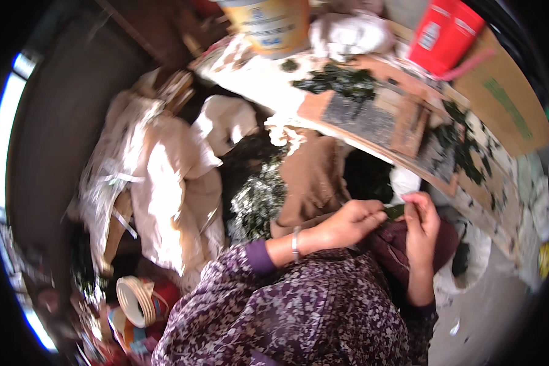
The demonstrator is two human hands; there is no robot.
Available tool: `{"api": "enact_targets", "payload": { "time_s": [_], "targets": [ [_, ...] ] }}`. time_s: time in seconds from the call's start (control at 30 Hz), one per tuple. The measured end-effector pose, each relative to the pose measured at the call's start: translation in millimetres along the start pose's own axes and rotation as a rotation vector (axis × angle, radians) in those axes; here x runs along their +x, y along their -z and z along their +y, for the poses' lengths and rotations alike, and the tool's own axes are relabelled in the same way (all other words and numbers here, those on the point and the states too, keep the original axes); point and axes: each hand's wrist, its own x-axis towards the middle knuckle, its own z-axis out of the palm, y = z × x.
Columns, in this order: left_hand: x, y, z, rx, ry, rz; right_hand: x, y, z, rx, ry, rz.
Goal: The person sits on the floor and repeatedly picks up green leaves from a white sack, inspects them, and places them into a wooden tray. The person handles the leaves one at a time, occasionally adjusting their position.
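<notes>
Above my lap, my left hand (359,222) and my right hand (422,219) are close together. Between them is a small flat dark green piece (395,212), perhaps a leaf or strip; its exact material is unclear. The fingers of my left hand pinch its left end. At its other end, the thumb and fingers of my right hand grip it, partly hiding the edge. On the low worktable (357,132) ahead lie a dark green heap (336,82), a grey board (359,119) and a wooden block (407,123).
Large pale sacks (164,183) stand at left, beside shiny dark green material (258,199). A plastic bucket (270,27), a red packet (446,36) and cardboard (503,96) are at the back. A white container (478,261) is near my right knee; rolls of tape (135,299) sit lower left.
</notes>
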Motion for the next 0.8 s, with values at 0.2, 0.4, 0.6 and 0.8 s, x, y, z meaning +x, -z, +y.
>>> {"api": "enact_targets", "payload": {
  "time_s": [0.2, 0.4, 0.6, 0.8],
  "targets": [
    [-5, 2, 17, 0.681, -0.252, -0.203, -13, 11, -27, -0.389, 0.097, -0.508],
    [-17, -4, 23, 0.746, -0.278, -0.233, -30, 34, 26, -0.201, -0.385, -0.768],
    [-25, 11, 12, 0.204, -0.009, -0.360, -29, 28, 19, 0.054, -0.541, -0.527],
    [-31, -5, 23, 0.485, -0.068, -0.278, -31, 25, 40, 0.274, -0.523, -0.137]
  ]
}}
